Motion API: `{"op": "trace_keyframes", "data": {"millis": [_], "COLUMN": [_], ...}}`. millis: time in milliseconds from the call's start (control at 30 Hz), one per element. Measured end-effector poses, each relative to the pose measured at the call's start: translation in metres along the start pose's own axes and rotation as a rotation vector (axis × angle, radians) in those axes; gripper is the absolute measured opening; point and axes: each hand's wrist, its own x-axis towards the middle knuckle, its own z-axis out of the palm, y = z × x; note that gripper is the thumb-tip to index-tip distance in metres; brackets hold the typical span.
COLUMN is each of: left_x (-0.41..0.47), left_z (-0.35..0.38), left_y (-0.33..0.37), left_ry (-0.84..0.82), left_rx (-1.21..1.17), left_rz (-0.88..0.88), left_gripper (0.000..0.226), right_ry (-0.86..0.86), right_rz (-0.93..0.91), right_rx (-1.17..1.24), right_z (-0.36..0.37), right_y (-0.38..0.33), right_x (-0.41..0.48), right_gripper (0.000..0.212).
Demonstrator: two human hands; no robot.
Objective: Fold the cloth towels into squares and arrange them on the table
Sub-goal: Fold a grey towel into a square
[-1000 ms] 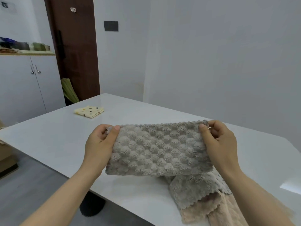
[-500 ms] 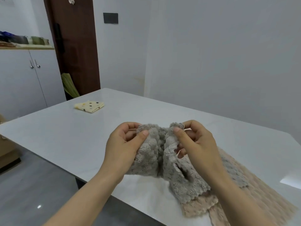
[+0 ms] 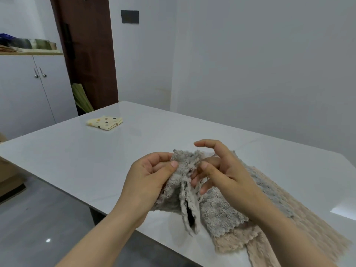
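A grey fluffy towel (image 3: 185,191), folded in half, hangs above the white table (image 3: 81,162) near its front edge. My left hand (image 3: 148,182) pinches its upper corners between thumb and fingers. My right hand (image 3: 221,170) is just right of it, fingers spread, fingertips touching the towel's inner edge without gripping. Under my right wrist lies another grey towel (image 3: 267,187), on top of a beige towel (image 3: 300,226). A folded yellow dotted cloth (image 3: 105,122) sits at the table's far left.
A white cabinet (image 3: 28,87) with items on top stands at the left, beside a dark brown door (image 3: 86,51). The table's front edge runs diagonally below my hands, with grey floor beneath. White walls close off the back and right.
The stretched grey towel was brought together, its two ends meeting. My left hand took over both corners; my right hand let go and opened its fingers.
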Motion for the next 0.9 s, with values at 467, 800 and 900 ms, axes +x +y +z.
{"op": "trace_keyframes", "data": {"millis": [467,800,900], "left_x": [0.003,-0.001,-0.003], "left_z": [-0.005,-0.002,-0.003], "left_y": [0.002,0.007,0.008], "left_ry": [0.104,0.092,0.064], "left_rx": [0.201,0.201,0.214], "left_rz": [0.053,-0.002,-0.004], "left_gripper": [0.006,0.007,0.008], "right_ry": [0.154,0.059,0.068], "right_rz": [-0.126,-0.078,-0.073], "right_rx": [-0.33,-0.375,-0.389], "right_z": [-0.002,0.009,0.01], "right_y": [-0.006,-0.009,-0.009], "right_x": [0.011,0.014,0.015], "right_gripper": [0.014,0.011,0.01]}}
